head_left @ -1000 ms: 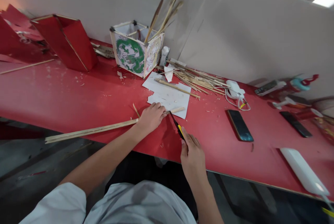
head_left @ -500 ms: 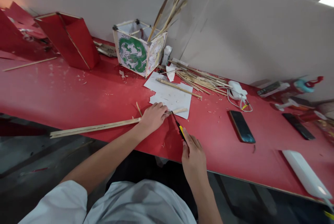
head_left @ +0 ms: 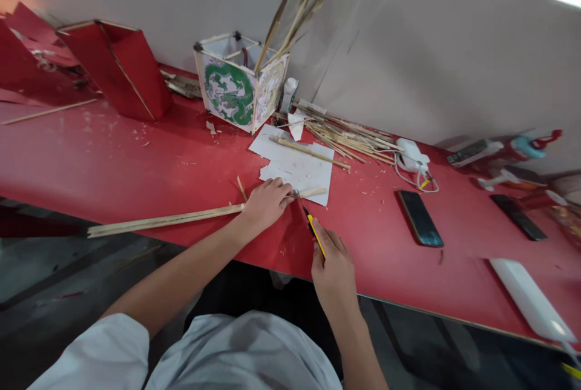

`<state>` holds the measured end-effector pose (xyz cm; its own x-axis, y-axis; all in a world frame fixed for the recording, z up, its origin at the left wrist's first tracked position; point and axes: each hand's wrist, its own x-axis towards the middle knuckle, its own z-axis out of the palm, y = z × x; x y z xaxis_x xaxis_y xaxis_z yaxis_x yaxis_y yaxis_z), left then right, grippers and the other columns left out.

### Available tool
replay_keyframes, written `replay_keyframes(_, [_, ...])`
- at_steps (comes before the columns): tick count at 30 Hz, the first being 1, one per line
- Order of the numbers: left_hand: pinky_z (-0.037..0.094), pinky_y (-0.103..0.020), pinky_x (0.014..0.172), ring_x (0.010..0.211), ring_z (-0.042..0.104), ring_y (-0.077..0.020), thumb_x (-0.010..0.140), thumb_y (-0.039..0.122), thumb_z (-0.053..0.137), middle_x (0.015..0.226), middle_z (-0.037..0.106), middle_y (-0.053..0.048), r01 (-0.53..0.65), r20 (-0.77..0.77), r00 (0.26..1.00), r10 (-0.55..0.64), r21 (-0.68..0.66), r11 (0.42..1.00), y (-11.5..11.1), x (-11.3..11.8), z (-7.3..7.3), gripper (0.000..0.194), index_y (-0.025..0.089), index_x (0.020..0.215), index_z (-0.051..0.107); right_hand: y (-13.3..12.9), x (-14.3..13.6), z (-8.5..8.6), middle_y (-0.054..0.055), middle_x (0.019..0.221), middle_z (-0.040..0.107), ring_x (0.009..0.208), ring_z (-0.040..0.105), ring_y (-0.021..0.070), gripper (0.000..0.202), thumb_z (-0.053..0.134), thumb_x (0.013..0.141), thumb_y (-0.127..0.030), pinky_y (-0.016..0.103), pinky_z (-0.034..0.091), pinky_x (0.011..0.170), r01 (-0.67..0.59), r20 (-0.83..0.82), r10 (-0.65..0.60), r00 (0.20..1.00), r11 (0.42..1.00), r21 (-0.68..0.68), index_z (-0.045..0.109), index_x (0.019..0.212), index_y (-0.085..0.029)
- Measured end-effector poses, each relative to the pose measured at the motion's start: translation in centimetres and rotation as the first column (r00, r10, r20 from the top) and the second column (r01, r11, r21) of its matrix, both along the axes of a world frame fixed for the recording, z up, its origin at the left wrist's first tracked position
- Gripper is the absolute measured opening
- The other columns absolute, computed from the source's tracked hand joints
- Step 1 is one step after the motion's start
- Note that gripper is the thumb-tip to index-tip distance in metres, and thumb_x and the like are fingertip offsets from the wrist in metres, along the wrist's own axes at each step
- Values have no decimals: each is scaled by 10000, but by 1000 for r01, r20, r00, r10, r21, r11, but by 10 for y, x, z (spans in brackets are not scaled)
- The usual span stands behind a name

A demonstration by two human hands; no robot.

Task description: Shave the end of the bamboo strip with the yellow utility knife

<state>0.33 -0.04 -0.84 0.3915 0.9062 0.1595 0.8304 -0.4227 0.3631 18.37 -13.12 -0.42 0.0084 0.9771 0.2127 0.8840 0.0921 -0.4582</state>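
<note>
My left hand [head_left: 269,202] grips a bamboo strip [head_left: 167,221] close to its right end, pressing it down by the torn white paper [head_left: 297,166]. The strip runs left under my wrist and past the table's front edge. In my right hand [head_left: 333,266] is a yellow and black utility knife [head_left: 315,235], its blade pointing away from me and meeting the strip just beside my left fingertips. The strip's pale end sticks out over the paper's lower corner. A separate bamboo stick [head_left: 313,152] lies across the paper, and a short sliver [head_left: 241,188] rests by my left wrist.
A dragon-painted box [head_left: 231,93] holding sticks stands against the wall, with a red paper box [head_left: 115,72] to its left. Thin bamboo sticks [head_left: 349,135] lie behind the paper. A phone [head_left: 420,218], a white charger [head_left: 412,155] and a long white device [head_left: 529,299] are to the right.
My right hand has turned the knife slightly and shifted a little left, the blade staying at the strip. My left hand keeps its hold in the same place.
</note>
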Motion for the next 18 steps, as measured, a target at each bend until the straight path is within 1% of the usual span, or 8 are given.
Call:
replay_keyframes(4, [496,-308,760,1040,613,-214,1029,342,519,1083,651,-46,25,-47,999,-26,-20,999,1,0,2,191,249,1103,669,-11,4,6,95,1191,713,1037,668,254,532,432,968,-149,404,565,850,25,1,-25,1000,1000,0,543,1476,-260])
replay_keyframes(7, [485,-295,700,1042,618,-216,1050,361,466,1087,661,-60,51,-95,994,-51,0,999,1,-1,5,263,233,1103,689,-10,3,10,101,1181,720,1022,679,254,510,451,966,-165,403,568,849,15,13,-15,1000,1000,2,563,1456,-251])
replay_keyframes(10, [462,-292,639,1013,628,-222,1056,340,441,1048,660,-69,76,-151,986,-67,59,995,-1,-1,6,284,215,1057,697,-2,0,14,113,1189,722,1025,685,266,487,474,973,-194,397,571,835,-6,35,6,999,1000,-8,571,1449,-233])
replay_keyframes(13, [453,-301,626,989,635,-234,1053,277,437,991,653,-76,132,-196,975,-107,116,984,0,-2,8,261,201,1011,683,9,-2,16,117,1169,736,962,715,275,473,474,985,-217,384,576,781,10,59,-7,998,998,-56,576,1447,-232])
replay_keyframes(15, [454,-307,635,965,644,-236,1046,242,442,967,655,-79,162,-208,969,-133,129,978,3,-3,8,241,193,1000,673,17,-2,16,120,1154,749,941,735,278,480,470,989,-219,381,578,784,23,60,-17,998,995,-100,566,1460,-231])
replay_keyframes(18, [454,-307,650,925,658,-229,1041,243,457,938,665,-77,183,-207,966,-156,118,976,9,-4,10,225,191,983,668,27,2,17,130,1148,763,958,750,291,508,466,989,-215,392,579,823,44,71,-34,997,988,-149,535,1491,-226])
